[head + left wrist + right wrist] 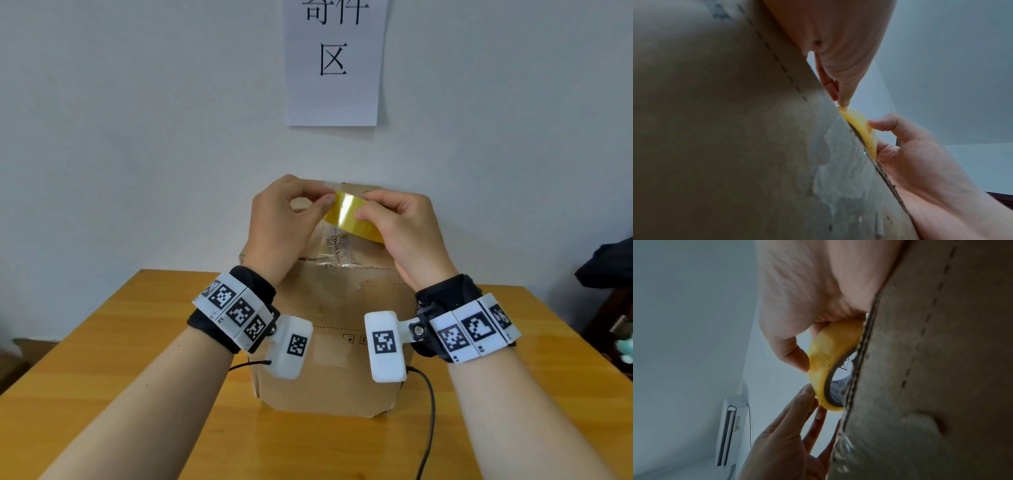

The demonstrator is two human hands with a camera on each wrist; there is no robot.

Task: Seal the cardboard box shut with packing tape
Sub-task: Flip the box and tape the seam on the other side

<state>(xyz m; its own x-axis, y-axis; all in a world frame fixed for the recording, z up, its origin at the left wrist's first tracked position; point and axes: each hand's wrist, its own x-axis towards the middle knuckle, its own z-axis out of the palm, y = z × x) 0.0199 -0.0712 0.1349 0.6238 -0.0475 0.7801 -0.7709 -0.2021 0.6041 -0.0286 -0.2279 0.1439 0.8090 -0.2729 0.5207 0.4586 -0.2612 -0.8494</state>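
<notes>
A brown cardboard box (329,308) stands on the wooden table (102,359), with old clear tape (337,246) along its top seam. Both hands hold a yellow roll of packing tape (346,214) just above the box's top. My right hand (364,205) grips the roll with its thumb on the outer face and its fingers curled over it. My left hand (325,195) pinches the roll's left rim between thumb and forefinger. The right wrist view shows the roll (830,356) on edge beside the box's edge (931,386). I cannot tell whether a loose tape end is lifted.
A white wall stands close behind the box, with a paper sign (334,61) on it. A dark object (609,263) sits at the right edge. Black cables (428,411) trail from the wrist cameras over the table. An air conditioner (731,431) hangs on the wall.
</notes>
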